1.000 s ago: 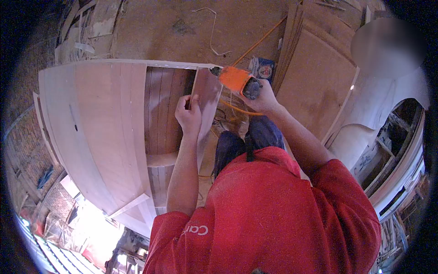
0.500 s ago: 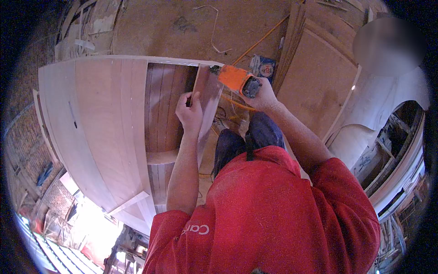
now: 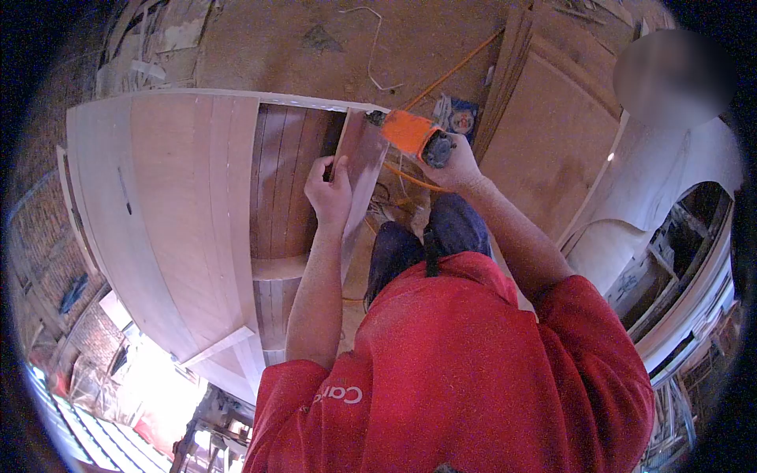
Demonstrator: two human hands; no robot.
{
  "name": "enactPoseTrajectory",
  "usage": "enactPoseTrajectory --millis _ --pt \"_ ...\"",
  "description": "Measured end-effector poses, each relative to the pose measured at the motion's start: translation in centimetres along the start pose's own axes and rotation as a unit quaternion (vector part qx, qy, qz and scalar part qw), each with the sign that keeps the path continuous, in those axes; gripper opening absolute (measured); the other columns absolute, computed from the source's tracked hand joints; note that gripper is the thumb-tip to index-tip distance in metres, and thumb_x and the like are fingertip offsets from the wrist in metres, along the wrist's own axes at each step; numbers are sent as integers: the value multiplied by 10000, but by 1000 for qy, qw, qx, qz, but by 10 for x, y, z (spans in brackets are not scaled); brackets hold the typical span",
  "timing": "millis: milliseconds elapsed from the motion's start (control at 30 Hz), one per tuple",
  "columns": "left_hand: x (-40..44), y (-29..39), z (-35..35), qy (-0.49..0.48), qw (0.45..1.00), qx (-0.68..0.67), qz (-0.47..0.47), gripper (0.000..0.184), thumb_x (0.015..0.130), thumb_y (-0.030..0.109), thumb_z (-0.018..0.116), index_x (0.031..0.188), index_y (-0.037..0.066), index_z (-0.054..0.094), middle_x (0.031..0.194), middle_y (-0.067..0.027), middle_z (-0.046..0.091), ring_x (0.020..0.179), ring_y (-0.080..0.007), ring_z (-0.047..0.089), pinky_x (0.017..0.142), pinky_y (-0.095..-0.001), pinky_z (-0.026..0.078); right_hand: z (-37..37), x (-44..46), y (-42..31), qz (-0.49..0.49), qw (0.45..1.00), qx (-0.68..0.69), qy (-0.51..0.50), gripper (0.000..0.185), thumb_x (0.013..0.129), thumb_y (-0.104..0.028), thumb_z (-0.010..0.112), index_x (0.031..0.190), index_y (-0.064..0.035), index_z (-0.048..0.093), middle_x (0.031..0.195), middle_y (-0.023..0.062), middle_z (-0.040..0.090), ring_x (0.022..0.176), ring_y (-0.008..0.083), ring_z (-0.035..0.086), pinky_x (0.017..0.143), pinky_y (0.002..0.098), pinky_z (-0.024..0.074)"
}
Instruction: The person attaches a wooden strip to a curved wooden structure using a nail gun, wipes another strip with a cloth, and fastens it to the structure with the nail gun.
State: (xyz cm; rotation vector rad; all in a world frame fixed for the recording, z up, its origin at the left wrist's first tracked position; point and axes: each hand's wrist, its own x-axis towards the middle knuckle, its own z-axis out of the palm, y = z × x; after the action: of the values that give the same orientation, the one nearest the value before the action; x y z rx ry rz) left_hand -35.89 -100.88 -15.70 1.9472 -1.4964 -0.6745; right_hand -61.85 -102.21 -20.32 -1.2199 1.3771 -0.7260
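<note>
In my right hand (image 3: 457, 164) is an orange power tool (image 3: 410, 132) with a black rear cap, which looks like a nail gun. Its dark nose reaches the far corner of a wooden cabinet frame (image 3: 315, 103). My left hand (image 3: 329, 189) is closed on the edge of an upright reddish-brown board (image 3: 366, 154) at the cabinet's right end, thumb against the edge; its curled fingertips are partly hidden. Beside that hand, the cabinet's open bay shows dark plank lining (image 3: 284, 165) and a cross rail (image 3: 280, 268).
Pale panels (image 3: 173, 197) cover the cabinet's left part, with a loose strip (image 3: 217, 347) on them. An orange hose (image 3: 457, 67) crosses the floor near a blue-and-white packet (image 3: 459, 117). Large sheets (image 3: 552, 118) lean at right, where another person (image 3: 670, 181) is close by.
The orange tool and my right hand have shifted very slightly right. My left hand keeps its hold on the board, and the view has moved a little.
</note>
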Motion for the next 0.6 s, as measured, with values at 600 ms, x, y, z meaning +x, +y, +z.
enactPoseTrajectory --millis 600 --pt "0 3 -2 0 1000 19 -6 246 917 265 779 946 27 723 862 -137 725 786 -269 692 736 -370 528 10 9 -20 -31 995 97 -23 378 788 -205 833 1094 -22 709 1014 94 769 981 196 739 853 340 575"
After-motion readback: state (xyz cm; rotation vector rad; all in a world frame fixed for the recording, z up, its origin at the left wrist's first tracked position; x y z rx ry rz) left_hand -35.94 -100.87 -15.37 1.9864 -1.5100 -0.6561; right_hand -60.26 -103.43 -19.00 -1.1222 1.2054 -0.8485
